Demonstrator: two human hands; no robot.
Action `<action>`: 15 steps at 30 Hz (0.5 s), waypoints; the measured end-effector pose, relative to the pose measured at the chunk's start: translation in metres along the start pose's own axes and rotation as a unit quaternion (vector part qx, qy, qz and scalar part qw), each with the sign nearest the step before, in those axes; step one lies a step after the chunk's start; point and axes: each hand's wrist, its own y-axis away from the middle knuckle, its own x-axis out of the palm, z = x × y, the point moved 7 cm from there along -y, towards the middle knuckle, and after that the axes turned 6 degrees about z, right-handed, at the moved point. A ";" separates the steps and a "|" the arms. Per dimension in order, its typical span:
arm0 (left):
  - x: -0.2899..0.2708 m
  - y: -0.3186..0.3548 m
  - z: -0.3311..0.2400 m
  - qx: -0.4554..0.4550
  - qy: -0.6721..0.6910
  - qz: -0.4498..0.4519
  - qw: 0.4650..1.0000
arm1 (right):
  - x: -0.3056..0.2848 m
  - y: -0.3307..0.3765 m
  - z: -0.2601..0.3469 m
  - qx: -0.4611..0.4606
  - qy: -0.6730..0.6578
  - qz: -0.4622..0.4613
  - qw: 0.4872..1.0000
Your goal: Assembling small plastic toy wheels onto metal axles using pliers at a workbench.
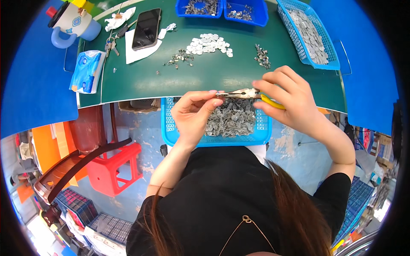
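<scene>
My right hand (285, 96) is closed round the yellow handles of a pair of long-nose pliers (245, 93), whose jaws point left. At the tip of the jaws, my left hand (195, 112) pinches a small part between thumb and forefinger; it is too small to make out. Both hands are above a blue basket (258, 135) full of small greyish pieces (232, 117), just off the table's near edge. Beyond them on the green table lie a pile of flat whitish pieces (209, 44) and two heaps of tiny metal parts, one left (181, 57) and one right (262, 56).
Two blue bins (245, 19) of metal parts stand at the back. A light-blue basket (314, 42) of flat pieces is at the right. On the left are a phone (147, 29), keys (112, 46), a tissue pack (87, 71) and a mug (74, 25). A red stool (113, 170) stands below left.
</scene>
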 end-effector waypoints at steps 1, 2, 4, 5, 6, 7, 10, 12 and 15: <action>-0.002 -0.001 0.000 0.000 0.000 -0.002 1.000 | 0.000 0.001 0.000 -0.002 -0.001 0.001 1.000; -0.005 -0.002 -0.001 -0.001 -0.013 -0.002 1.000 | 0.003 0.002 -0.004 0.023 0.004 0.027 0.999; -0.007 -0.002 -0.002 -0.004 -0.027 -0.004 1.000 | 0.006 0.003 -0.006 0.048 0.008 0.054 0.997; -0.007 -0.002 -0.005 0.011 -0.061 -0.007 0.998 | 0.001 0.003 -0.007 0.060 0.023 0.040 0.997; -0.006 -0.002 -0.008 0.026 -0.095 -0.009 0.995 | -0.004 0.004 -0.008 0.073 0.037 0.026 0.996; -0.006 -0.002 -0.008 0.025 -0.095 -0.010 0.995 | -0.008 0.001 -0.001 0.052 0.084 0.000 0.995; -0.004 -0.002 -0.009 0.018 -0.124 -0.006 0.992 | -0.012 -0.001 0.015 -0.015 0.142 -0.042 0.989; -0.003 -0.002 -0.010 0.018 -0.151 -0.005 0.988 | -0.012 -0.004 0.018 -0.020 0.144 -0.051 0.988; -0.001 -0.002 -0.012 0.024 -0.167 -0.002 0.986 | -0.011 -0.005 0.022 -0.030 0.150 -0.057 0.987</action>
